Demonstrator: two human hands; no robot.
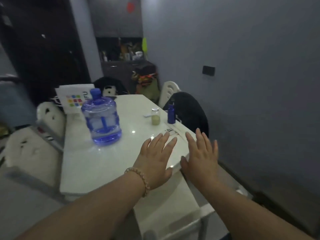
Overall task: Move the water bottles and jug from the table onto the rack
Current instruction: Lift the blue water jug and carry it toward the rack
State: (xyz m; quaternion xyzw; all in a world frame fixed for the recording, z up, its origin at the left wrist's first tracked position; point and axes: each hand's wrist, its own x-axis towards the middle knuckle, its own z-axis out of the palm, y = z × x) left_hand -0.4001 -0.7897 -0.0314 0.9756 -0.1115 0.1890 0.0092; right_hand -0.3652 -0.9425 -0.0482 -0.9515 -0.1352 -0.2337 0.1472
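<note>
The big translucent blue plastic water jug [102, 118], with its blue cap, stands upright on the glossy white worktop [83, 163], toward the left and well apart from both my hands. It shows only a shallow pool of water at the bottom, so I judge it fairly light, though bulky and smooth-walled; I would take it with both palms around its ribbed body or by the neck under the cap. The small dark blue bottle [171, 114] stands near the worktop's far right edge, just beside a small clear jar of pale liquid [155, 116]. The bottle looks rigid and slim enough for a one-handed hold around its middle. My left hand [155, 158] and right hand [201, 156] hover flat and spread over the near right corner, both empty. I cannot see the rack.
</note>
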